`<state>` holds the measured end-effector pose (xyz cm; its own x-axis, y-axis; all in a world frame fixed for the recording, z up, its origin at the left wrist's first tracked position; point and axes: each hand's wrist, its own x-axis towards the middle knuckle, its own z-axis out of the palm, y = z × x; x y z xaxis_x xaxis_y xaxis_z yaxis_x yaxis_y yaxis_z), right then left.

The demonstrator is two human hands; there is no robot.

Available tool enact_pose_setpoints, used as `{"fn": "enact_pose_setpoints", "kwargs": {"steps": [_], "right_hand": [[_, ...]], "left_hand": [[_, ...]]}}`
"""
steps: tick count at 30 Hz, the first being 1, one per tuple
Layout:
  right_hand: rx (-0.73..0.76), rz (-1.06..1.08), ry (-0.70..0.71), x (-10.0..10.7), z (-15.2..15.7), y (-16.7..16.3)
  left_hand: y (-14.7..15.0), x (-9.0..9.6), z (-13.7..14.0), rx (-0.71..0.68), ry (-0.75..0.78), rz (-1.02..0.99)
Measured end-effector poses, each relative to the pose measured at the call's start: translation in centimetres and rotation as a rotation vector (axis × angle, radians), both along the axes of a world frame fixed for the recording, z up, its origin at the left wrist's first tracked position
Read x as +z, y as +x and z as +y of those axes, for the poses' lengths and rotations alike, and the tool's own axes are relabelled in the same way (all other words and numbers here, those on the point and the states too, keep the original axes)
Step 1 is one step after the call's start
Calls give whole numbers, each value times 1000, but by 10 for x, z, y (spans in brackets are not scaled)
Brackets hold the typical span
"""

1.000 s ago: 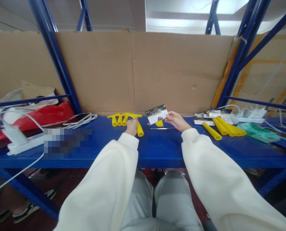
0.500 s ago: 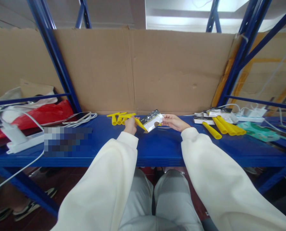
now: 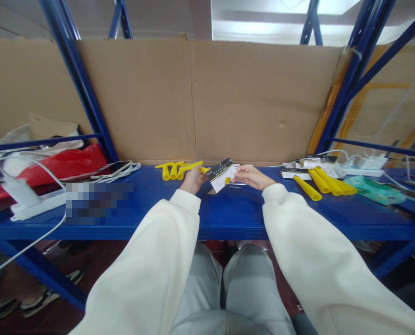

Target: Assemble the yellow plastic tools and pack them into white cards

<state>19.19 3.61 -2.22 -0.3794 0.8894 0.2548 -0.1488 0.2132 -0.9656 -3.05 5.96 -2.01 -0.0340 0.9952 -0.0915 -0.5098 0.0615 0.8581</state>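
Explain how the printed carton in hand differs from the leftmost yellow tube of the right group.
Colour: the printed carton is white with a black band; the tube is plain yellow. Shape: the carton is flat-faced; the tube widens toward its near end. Pose: the right hand holds the carton tilted; the tube lies on the blue shelf. Both show yellow, the carton through its round cutout.

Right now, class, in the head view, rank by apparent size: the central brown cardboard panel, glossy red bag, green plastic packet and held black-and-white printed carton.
1. Central brown cardboard panel
2. Glossy red bag
3. Green plastic packet
4. Black-and-white printed carton
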Motion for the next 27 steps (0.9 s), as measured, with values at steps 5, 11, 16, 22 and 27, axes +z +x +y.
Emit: {"fn": "enact_pose_setpoints", "kwargs": {"steps": [5, 11, 16, 22, 27], "right_hand": [[19, -12, 6, -1, 1, 1], [-6, 0, 28, 0, 0, -1], [-19, 13, 7, -1, -1, -4], [-42, 23, 6, -3, -1, -5], [-69, 28, 35, -6, 2, -5]], "left_hand": [[1, 2, -2, 15, -24, -26], [3, 7, -9, -38, -37, -19], [11, 10, -23, -224, 46, -22], [17, 8, -28, -263, 92, 41], [16, 6, -26, -300, 106, 36]]}}
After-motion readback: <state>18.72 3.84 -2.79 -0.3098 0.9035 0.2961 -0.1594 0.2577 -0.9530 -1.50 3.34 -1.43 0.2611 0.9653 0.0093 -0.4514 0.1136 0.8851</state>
